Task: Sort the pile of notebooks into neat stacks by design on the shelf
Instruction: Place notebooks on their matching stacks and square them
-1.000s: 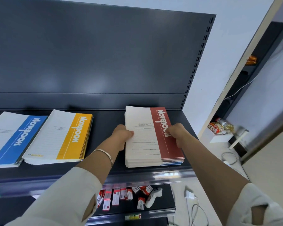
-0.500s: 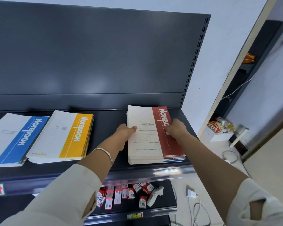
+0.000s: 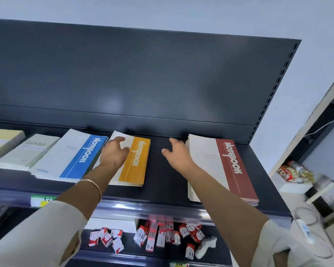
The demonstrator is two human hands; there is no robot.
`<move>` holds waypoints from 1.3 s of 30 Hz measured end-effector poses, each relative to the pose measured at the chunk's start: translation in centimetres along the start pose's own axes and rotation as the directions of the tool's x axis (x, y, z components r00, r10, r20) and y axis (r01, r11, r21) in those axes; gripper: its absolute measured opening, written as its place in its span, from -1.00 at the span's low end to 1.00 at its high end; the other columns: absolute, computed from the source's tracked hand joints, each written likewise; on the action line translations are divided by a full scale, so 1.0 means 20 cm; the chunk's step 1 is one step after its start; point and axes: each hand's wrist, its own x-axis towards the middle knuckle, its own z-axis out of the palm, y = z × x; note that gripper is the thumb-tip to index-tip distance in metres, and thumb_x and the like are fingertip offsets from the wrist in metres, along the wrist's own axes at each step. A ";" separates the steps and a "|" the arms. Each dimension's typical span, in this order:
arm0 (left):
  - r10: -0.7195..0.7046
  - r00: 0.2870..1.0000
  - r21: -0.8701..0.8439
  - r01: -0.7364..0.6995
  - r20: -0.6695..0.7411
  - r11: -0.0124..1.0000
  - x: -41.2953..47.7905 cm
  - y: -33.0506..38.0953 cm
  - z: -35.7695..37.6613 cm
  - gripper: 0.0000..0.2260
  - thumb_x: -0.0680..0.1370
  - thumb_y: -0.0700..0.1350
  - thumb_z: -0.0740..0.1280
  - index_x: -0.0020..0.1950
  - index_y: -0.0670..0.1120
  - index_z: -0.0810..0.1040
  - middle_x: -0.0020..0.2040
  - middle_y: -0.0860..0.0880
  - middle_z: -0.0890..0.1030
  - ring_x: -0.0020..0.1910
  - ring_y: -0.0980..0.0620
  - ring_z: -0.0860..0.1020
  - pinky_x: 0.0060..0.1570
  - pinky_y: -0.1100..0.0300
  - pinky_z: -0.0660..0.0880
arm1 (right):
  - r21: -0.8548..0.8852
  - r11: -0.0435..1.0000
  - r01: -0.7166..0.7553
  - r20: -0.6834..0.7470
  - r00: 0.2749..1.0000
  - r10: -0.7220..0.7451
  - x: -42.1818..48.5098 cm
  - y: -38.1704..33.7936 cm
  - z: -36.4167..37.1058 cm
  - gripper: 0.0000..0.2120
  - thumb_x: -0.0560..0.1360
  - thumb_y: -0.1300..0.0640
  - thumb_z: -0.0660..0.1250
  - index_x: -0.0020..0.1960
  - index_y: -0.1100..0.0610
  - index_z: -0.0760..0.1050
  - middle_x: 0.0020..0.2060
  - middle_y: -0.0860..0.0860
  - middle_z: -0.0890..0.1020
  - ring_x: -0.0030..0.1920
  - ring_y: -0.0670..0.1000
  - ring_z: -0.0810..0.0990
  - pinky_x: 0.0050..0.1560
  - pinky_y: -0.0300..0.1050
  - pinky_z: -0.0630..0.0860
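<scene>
Shelf [image 3: 162, 180] of dark metal is standing against a pale wall [image 3: 162, 10]; left hand [image 3: 113, 154] is touching the yellow stack [image 3: 136, 166], grip unclear; right hand [image 3: 178, 155] is hovering nearby, grip spread.

Small red-and-white boxes [image 3: 158, 236] lie scattered on the lower shelf [image 3: 128, 235], with a white controller [image 3: 205, 245] just beside them. Off to the right, snack packets [image 3: 293, 173] sit on a white box [image 3: 290, 187]. A yellow-green price label [image 3: 41, 200] shows at the left.

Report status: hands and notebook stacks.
Left hand rests on yellow stack. Right hand open, beside red stack. Blue stack crowds yellow's left edge.
</scene>
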 end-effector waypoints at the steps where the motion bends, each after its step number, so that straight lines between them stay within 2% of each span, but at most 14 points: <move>1: -0.031 0.999 0.023 0.031 -0.019 0.999 0.01 -0.03 -0.04 -0.62 0.57 -0.13 0.26 0.39 -0.05 0.37 0.36 -0.17 0.39 0.24 -0.21 0.45 0.22 -0.05 0.45 | 0.052 0.998 -0.040 0.049 0.998 0.037 0.01 -0.02 0.04 -0.45 0.59 0.09 0.21 0.52 0.18 0.13 0.45 0.14 0.26 0.41 0.12 0.31 0.33 -0.11 0.27; 5: -0.144 0.989 0.068 0.145 -0.025 0.987 0.02 -0.12 -0.11 -0.58 0.57 -0.12 0.26 0.42 -0.06 0.32 0.36 -0.18 0.40 0.25 -0.24 0.44 0.23 -0.08 0.45 | 0.266 0.941 -0.207 0.200 0.967 0.156 0.06 -0.05 0.17 -0.38 0.57 0.10 0.26 0.53 0.21 0.08 0.49 0.11 0.22 0.46 0.11 0.24 0.36 -0.08 0.25; 11: -0.274 0.961 0.062 0.271 0.037 0.961 0.04 -0.14 -0.14 -0.63 0.59 -0.15 0.24 0.38 -0.18 0.33 0.26 -0.22 0.46 0.22 -0.21 0.46 0.15 0.01 0.42 | 0.371 0.849 -0.376 0.321 0.910 0.263 0.13 -0.04 0.26 -0.45 0.57 0.12 0.26 0.48 0.22 0.16 0.38 0.15 0.34 0.37 0.16 0.36 0.37 0.08 0.35; 15: -0.357 0.925 0.025 0.357 0.128 0.934 0.06 -0.20 -0.16 -0.68 0.58 -0.13 0.26 0.29 -0.23 0.40 0.21 -0.22 0.51 0.18 -0.20 0.49 0.08 0.08 0.41 | 0.460 0.752 -0.472 0.384 0.869 0.311 0.17 -0.07 0.29 -0.76 0.56 0.18 0.25 0.21 0.19 0.35 0.22 0.11 0.44 0.16 0.09 0.44 0.29 0.14 0.42; 18: -0.404 0.889 -0.083 0.429 0.214 0.899 0.10 -0.24 -0.16 -0.66 0.57 -0.12 0.28 0.28 -0.25 0.40 0.19 -0.21 0.53 0.16 -0.20 0.51 0.17 0.02 0.45 | 0.486 0.703 -0.519 0.414 0.845 0.338 0.18 -0.14 0.31 -0.97 0.57 0.22 0.24 -0.03 0.14 0.39 -0.02 0.06 0.50 0.00 0.06 0.45 0.17 0.14 0.45; 20: -0.389 0.882 -0.140 0.435 0.266 0.890 0.13 -0.25 -0.16 -0.67 0.58 -0.10 0.26 0.29 -0.25 0.39 0.20 -0.21 0.52 0.17 -0.20 0.50 0.22 -0.04 0.43 | 0.481 0.697 -0.532 0.389 0.842 0.373 0.20 -0.18 0.34 -0.80 0.58 0.26 0.21 -0.20 0.10 0.31 -0.14 0.05 0.50 -0.05 0.07 0.50 0.02 0.07 0.46; 22: -0.371 0.882 -0.181 0.431 0.292 0.884 0.17 -0.27 -0.15 -0.66 0.61 -0.09 0.21 0.31 -0.26 0.37 0.17 -0.21 0.51 0.14 -0.19 0.49 0.24 -0.05 0.41 | 0.460 0.710 -0.532 0.334 0.845 0.417 0.20 -0.21 0.37 -0.76 0.58 0.26 0.21 -0.24 0.09 0.29 -0.06 0.09 0.53 0.04 0.12 0.55 0.04 0.07 0.49; 26: -0.373 0.870 -0.204 0.449 0.323 0.870 0.22 -0.29 -0.11 -0.64 0.64 -0.12 0.14 0.38 -0.27 0.29 0.27 -0.25 0.44 0.24 -0.21 0.43 0.23 -0.03 0.37 | 0.441 0.716 -0.541 0.245 0.840 0.484 0.25 -0.21 0.47 -0.81 0.57 0.20 0.23 -0.21 0.14 0.33 0.07 0.13 0.57 0.11 0.16 0.57 0.18 0.11 0.50; 29: -0.352 0.887 -0.168 0.412 0.299 0.896 0.24 -0.30 -0.08 -0.61 0.64 -0.15 0.13 0.42 -0.30 0.24 0.35 -0.25 0.38 0.30 -0.22 0.39 0.28 -0.01 0.37 | 0.353 0.767 -0.536 0.160 0.842 0.515 0.29 -0.20 0.51 -0.92 0.56 0.17 0.20 0.01 0.17 0.42 0.13 0.14 0.56 0.16 0.17 0.54 0.23 0.13 0.47; 32: -0.324 0.875 -0.186 0.408 0.360 0.894 0.26 -0.32 -0.05 -0.62 0.64 -0.17 0.11 0.42 -0.29 0.25 0.34 -0.23 0.39 0.28 -0.20 0.39 0.22 0.03 0.36 | 0.239 0.783 -0.574 0.082 0.816 0.572 0.28 -0.19 0.53 -0.70 0.57 0.12 0.15 0.26 0.18 0.40 0.27 0.14 0.45 0.25 0.17 0.44 0.30 0.09 0.40; 34: -0.294 0.863 -0.209 0.403 0.411 0.891 0.24 -0.31 -0.03 -0.63 0.64 -0.16 0.11 0.41 -0.29 0.27 0.31 -0.23 0.41 0.17 -0.17 0.43 0.12 0.06 0.38 | 0.202 0.775 -0.599 0.021 0.793 0.609 0.25 -0.20 0.51 -0.65 0.58 0.11 0.14 0.32 0.19 0.36 0.31 0.15 0.39 0.27 0.17 0.41 0.31 0.06 0.38; 36: -0.273 0.853 -0.238 0.406 0.444 0.882 0.24 -0.31 -0.01 -0.64 0.64 -0.15 0.11 0.39 -0.28 0.29 0.28 -0.24 0.44 0.05 -0.13 0.42 0.05 0.06 0.39 | 0.210 0.780 -0.589 0.007 0.799 0.602 0.24 -0.19 0.48 -0.75 0.59 0.17 0.14 0.22 0.22 0.40 0.17 0.13 0.47 0.23 0.16 0.46 0.20 -0.04 0.42; 38: -0.257 0.839 -0.279 0.423 0.479 0.862 0.23 -0.30 0.02 -0.67 0.64 -0.16 0.10 0.37 -0.27 0.33 0.24 -0.24 0.47 0.01 -0.12 0.44 0.05 0.02 0.43 | 0.229 0.786 -0.574 0.008 0.809 0.588 0.22 -0.17 0.45 -0.85 0.58 0.24 0.14 0.12 0.22 0.41 -0.04 0.10 0.51 0.04 0.12 0.53 0.01 -0.08 0.41; 39: -0.250 0.831 -0.299 0.435 0.497 0.849 0.22 -0.30 0.04 -0.68 0.64 -0.16 0.10 0.35 -0.26 0.35 0.21 -0.23 0.49 0.01 -0.13 0.46 0.05 0.01 0.45 | 0.216 0.785 -0.580 0.002 0.805 0.594 0.19 -0.17 0.44 -0.83 0.58 0.25 0.14 0.13 0.23 0.42 -0.03 0.11 0.53 -0.03 0.10 0.53 -0.03 -0.07 0.41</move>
